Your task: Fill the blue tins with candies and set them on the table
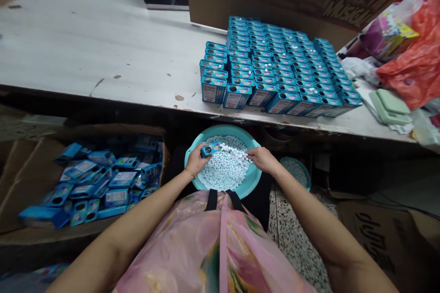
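One blue box is clasped in the left hand over the white pellets in the basin; I'd hold it low and steady, but can't tell whether the right hand grips anything.

Left hand in a curl, right hand (back uppermost) opposite.

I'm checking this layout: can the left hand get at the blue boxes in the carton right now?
Probably yes: the carton is open on that side and its blue boxes lie uncovered, though the left hand is already holding a small box.
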### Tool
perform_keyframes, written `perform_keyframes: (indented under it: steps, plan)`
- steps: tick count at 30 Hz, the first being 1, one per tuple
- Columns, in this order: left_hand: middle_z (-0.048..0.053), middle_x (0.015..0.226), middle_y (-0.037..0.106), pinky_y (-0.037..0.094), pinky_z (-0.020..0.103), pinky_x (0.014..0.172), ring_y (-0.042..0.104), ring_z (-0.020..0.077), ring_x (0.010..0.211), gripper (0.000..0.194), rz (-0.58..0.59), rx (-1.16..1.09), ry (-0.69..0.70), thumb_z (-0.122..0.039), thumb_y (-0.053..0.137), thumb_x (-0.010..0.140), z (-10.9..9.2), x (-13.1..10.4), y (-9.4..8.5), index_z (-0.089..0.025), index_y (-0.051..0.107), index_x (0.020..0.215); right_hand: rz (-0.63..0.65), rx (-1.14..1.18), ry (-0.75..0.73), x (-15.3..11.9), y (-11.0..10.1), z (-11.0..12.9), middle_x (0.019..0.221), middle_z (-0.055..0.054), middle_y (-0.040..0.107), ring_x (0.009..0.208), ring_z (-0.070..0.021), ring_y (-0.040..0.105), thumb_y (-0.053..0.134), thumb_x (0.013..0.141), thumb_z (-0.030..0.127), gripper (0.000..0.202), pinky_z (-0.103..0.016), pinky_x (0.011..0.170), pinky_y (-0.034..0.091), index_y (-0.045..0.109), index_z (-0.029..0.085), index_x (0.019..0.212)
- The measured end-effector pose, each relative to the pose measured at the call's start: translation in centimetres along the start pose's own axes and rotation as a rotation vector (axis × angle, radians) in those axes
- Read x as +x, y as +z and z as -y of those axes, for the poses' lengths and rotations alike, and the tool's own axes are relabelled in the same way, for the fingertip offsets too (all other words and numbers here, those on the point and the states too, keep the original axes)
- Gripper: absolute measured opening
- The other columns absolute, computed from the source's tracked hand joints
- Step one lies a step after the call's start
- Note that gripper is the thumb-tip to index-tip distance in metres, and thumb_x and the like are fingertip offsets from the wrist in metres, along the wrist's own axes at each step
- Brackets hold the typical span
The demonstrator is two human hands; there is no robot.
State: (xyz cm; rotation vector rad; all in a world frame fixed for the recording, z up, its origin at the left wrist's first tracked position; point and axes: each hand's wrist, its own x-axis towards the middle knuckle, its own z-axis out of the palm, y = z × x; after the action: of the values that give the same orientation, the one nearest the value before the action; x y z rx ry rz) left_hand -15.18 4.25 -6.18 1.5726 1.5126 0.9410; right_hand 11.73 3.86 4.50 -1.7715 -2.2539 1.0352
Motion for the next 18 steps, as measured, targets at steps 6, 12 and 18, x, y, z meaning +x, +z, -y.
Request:
perform_keyframes:
  steps: [6, 12, 18]
  plan:
    - [0.002, 0.089, 0.064, 0.048, 0.029, 0.075, 0.06, 0.0169, 0.079, 0.043, -0.03, 0.029, 0.022, -0.029, 0.065, 0.064, -0.2, -0.1, -0.3, -0.017, 0.055, 0.105, 0.065, 0.274, 0.122, 0.4, 0.9, -1.9, 0.073, -0.002, 0.064, 0.058, -0.0112, 0.053, 0.048, 0.075, 0.021, 0.029, -0.022, 0.055, 0.042, 0.07, 0.017, 0.093]
    - [0.004, 0.1, 0.063, 0.046, 0.031, 0.083, 0.06, 0.0194, 0.09, 0.04, -0.03, 0.07, 0.121, -0.026, 0.063, 0.065, -0.4, -0.2, -0.4, -0.019, 0.056, 0.104, 0.056, 0.419, 0.187, -0.4, 1.1, -1.9, 0.076, -0.002, 0.063, 0.051, -0.0081, 0.046, 0.048, 0.074, 0.023, 0.034, -0.02, 0.045, 0.038, 0.068, 0.015, 0.101]
    - [0.004, 0.102, 0.062, 0.044, 0.034, 0.088, 0.057, 0.0198, 0.097, 0.038, 0.094, 0.169, 0.228, -0.018, 0.059, 0.066, -0.9, -0.2, 0.7, -0.02, 0.056, 0.103, 0.114, 0.026, 0.011, -0.3, -0.6, 2.4, 0.084, -0.003, 0.068, 0.077, -0.0144, 0.058, 0.047, 0.079, 0.022, 0.028, -0.022, 0.066, 0.041, 0.07, 0.02, 0.093]
